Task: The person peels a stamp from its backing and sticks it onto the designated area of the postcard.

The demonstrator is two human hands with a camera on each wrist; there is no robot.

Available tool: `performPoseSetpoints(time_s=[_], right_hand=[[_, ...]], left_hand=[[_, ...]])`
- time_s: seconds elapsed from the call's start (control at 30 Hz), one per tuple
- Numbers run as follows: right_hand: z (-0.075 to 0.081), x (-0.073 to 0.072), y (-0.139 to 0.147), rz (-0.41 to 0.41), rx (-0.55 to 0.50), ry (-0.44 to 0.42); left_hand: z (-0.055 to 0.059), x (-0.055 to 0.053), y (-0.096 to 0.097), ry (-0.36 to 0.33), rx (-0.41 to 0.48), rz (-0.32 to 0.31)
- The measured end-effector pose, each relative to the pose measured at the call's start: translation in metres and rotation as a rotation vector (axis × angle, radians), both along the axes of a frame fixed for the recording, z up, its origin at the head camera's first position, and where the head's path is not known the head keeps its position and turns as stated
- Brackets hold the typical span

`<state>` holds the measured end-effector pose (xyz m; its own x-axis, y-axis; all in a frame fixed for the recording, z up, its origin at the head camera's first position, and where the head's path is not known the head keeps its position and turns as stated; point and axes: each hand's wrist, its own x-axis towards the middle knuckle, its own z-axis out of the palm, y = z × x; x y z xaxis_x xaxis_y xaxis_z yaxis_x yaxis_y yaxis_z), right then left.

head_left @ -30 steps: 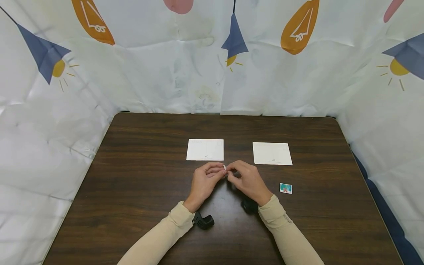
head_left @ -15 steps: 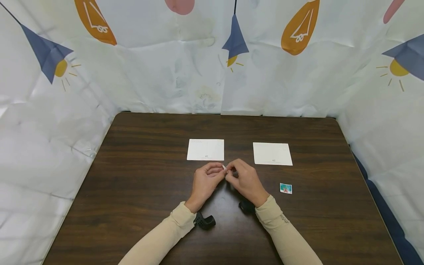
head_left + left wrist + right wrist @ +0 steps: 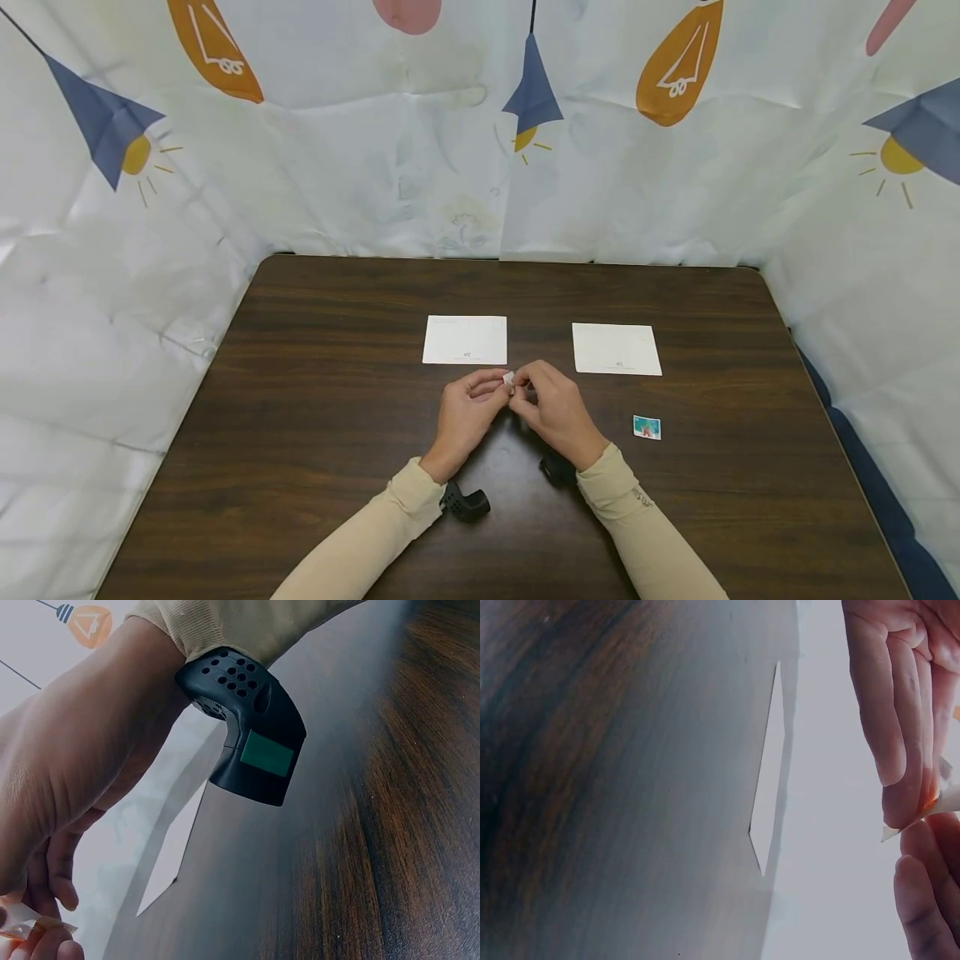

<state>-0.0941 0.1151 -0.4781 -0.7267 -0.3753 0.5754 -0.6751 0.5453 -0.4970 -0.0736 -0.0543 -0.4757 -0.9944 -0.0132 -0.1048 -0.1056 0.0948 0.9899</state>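
Over the middle of the table my left hand (image 3: 465, 412) and right hand (image 3: 557, 412) meet at the fingertips. Between them they pinch a small stamp (image 3: 509, 378), its pale side showing in the head view. The left wrist view shows an orange patch and a jagged edge on the stamp (image 3: 21, 921), partly covered by fingers. In the right wrist view the stamp (image 3: 949, 800) is bent up at the fingertips of both hands. Just beyond the hands lies a white postcard (image 3: 465, 339). A second postcard (image 3: 617, 348) lies farther right.
Another stamp (image 3: 647, 427), blue-green with a picture, lies face up right of my right hand. The dark wooden table (image 3: 337, 333) ends at a white patterned cloth (image 3: 420, 183) behind and at the sides. A black camera (image 3: 467, 505) sits at my left wrist.
My fingertips have shifted slightly, and more of the stamp's pale side now shows between them. My right hand has come a little left. The postcards and the other stamp have stayed put.
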Motion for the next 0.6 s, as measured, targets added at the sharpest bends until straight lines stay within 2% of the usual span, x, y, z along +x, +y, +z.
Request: performPoseSetpoints(time_s=[0.47,0.6], right_hand=[[0.0023,-0.0001,-0.0002,-0.061,-0.007,-0.046],[0.0031,0.0008,0.0005,-0.062,-0.006,-0.066]], left_hand=[[-0.0025,-0.0028,0.0007,-0.016,0.038,0.014],[-0.0025,-0.0028,0.0003,-0.002,0.021,0.014]])
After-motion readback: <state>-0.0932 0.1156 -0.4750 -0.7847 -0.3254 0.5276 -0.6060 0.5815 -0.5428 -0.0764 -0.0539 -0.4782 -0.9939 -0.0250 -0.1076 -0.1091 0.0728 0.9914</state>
